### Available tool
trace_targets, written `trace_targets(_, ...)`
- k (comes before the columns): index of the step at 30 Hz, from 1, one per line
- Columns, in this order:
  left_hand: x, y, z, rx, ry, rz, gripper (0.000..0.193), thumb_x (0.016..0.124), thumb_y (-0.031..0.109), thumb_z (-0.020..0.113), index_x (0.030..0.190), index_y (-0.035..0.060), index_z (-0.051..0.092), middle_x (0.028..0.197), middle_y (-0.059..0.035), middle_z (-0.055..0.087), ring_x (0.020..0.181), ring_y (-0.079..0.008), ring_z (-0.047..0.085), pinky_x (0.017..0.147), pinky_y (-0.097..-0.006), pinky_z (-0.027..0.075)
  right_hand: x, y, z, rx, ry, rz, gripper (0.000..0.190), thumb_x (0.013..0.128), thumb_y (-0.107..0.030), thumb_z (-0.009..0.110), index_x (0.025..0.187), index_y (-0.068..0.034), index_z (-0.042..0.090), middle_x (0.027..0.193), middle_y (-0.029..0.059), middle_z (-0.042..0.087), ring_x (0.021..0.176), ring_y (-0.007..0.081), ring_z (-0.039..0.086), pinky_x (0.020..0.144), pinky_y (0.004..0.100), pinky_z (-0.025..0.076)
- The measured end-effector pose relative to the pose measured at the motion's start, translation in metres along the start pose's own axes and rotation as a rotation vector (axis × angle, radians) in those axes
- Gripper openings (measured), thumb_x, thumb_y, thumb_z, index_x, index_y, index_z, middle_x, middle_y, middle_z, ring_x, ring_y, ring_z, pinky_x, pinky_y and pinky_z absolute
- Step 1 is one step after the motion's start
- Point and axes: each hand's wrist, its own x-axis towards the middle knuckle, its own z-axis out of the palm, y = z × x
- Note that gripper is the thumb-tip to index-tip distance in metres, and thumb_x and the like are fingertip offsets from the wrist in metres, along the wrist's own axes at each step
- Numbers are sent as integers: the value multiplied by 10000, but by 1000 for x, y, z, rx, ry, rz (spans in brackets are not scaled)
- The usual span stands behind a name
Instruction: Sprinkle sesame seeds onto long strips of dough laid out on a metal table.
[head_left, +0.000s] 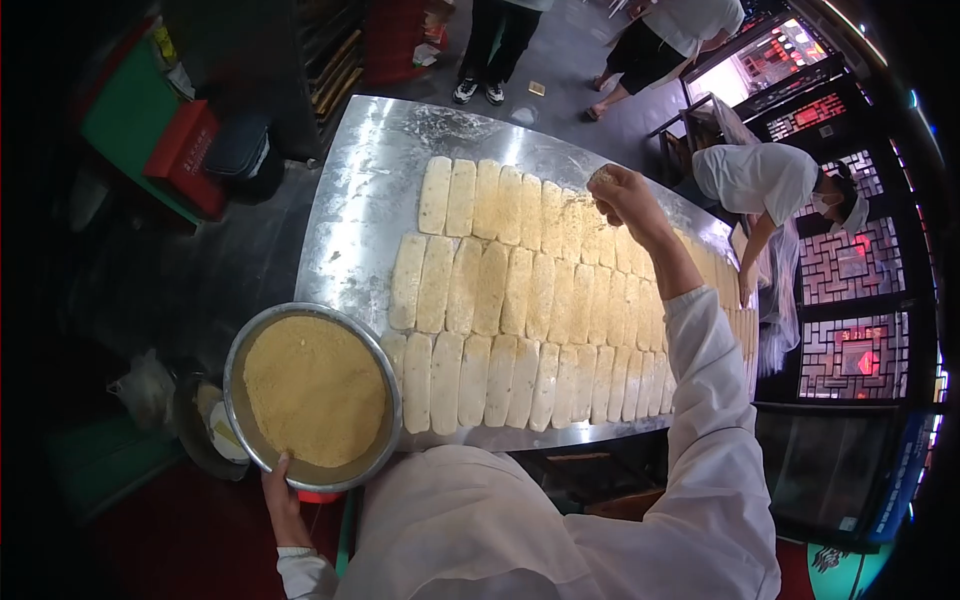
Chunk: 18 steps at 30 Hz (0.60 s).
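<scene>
My left hand (282, 491) grips the near rim of a round metal bowl (238, 390), its thumb over the edge. Yellow-tan powder (315, 390) fills much of the bowl. My right hand (622, 196) is raised above the far row, its fingers closed around some of the crumbly powder, and grains show just left of it. Below lie long strips of dough (492, 289), side by side in three rows on a metal table (345, 202). Powder coats much of the far and middle rows; the near row is paler, with powder mainly along its far ends.
A co-worker in a cap and mask (757, 180) bends at the table's right end, a hand by the strips. Two more people (499, 37) stand beyond the far edge. A black bin (244, 157) and a red box (184, 154) are at the left; a glass-fronted cabinet (817, 465) is at the right.
</scene>
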Motion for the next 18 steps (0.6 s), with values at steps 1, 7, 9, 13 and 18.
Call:
trace_targets(1, -4, 4, 7, -7, 6, 5, 507, 854, 4, 572, 1331, -39, 404, 1269, -140, 518, 1141, -249, 527, 977, -375, 416, 12, 5, -18, 23, 51, -41, 138, 884, -135, 614, 900, -4, 574, 610, -14, 472, 520, 62, 438, 427, 232, 326)
trace_targets(7, -12, 8, 9, 38, 33, -4, 518, 862, 7, 562, 1346, -40, 385, 1289, -152, 502, 1160, -261, 516, 978, -393, 420, 66, 36, -76, -43, 205, -27, 123, 873, -98, 615, 898, 18, 582, 613, 4, 486, 499, 71, 435, 407, 235, 309)
trace_targets(9, -13, 11, 13, 104, 55, -5, 524, 859, 18, 572, 1347, -36, 387, 1290, -150, 502, 1155, -262, 519, 975, -399, 420, 76, 48, -94, -50, 204, -5, 103, 868, -99, 618, 878, -2, 584, 616, 0, 487, 506, 69, 441, 405, 234, 310)
trace_targets(13, -16, 17, 29, 98, 124, -51, 524, 859, 30, 580, 1344, -34, 391, 1288, -146, 503, 1144, -266, 525, 972, -403, 422, 85, 67, -117, -67, 234, 27, 98, 862, -105, 626, 840, -26, 574, 604, -10, 476, 486, 72, 435, 403, 222, 310)
trace_targets(18, -7, 9, 8, 88, 89, -68, 518, 855, 59, 595, 1327, -37, 406, 1257, -157, 521, 1135, -280, 528, 959, -408, 432, 100, 75, -121, -182, 164, 42, 76, 864, -70, 609, 834, -15, 567, 604, -6, 473, 482, 76, 430, 402, 232, 312)
